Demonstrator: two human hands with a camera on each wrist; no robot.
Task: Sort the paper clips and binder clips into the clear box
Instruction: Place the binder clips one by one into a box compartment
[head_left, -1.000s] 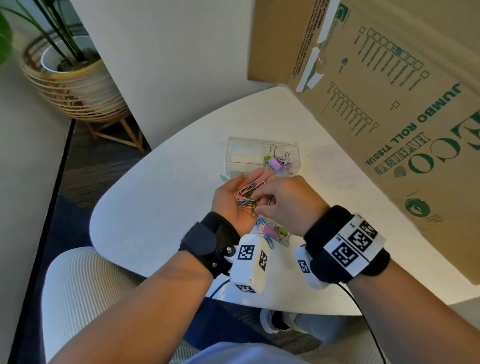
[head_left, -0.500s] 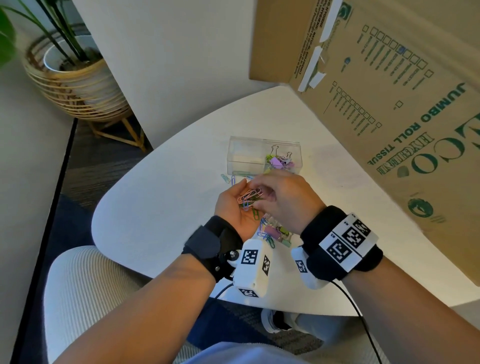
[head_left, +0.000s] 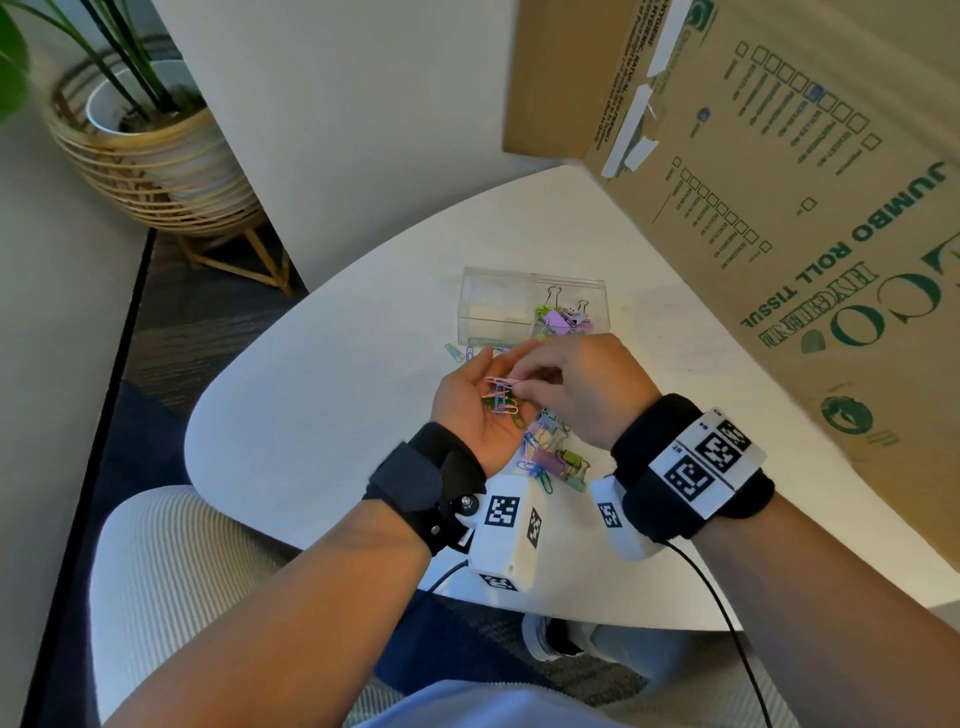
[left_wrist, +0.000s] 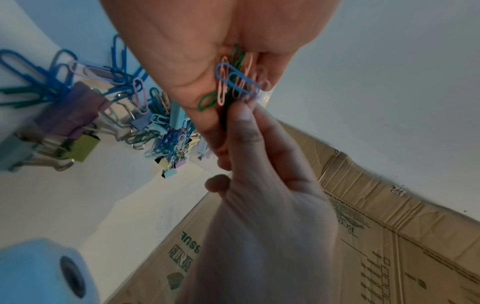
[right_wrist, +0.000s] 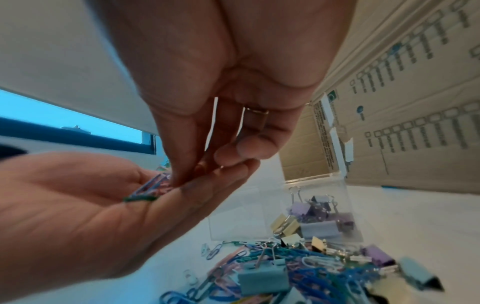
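Note:
My left hand (head_left: 480, 400) lies palm up over the white table with its fingers nearly straight, carrying a small bunch of pink, blue and green paper clips (head_left: 501, 397) (left_wrist: 233, 82). My right hand (head_left: 524, 382) reaches over it, thumb and fingertips (right_wrist: 182, 174) pinching those paper clips (right_wrist: 153, 189). Just beyond the hands stands the clear box (head_left: 498, 301), with purple and green binder clips (head_left: 563, 319) in its right compartment. Its left compartment looks bare. A mixed pile of clips (head_left: 550, 457) lies on the table under my wrists.
A big cardboard box (head_left: 805, 208) fills the right side and back of the table (head_left: 311, 415). Two stray clips (head_left: 460, 353) lie left of the clear box. On the floor at the far left stands a plant in a wicker pot (head_left: 150, 150).
My right hand's fingertips have slid from the edge of the left palm onto the bunch of paper clips and closed on it. The left hand has stayed roughly in place.

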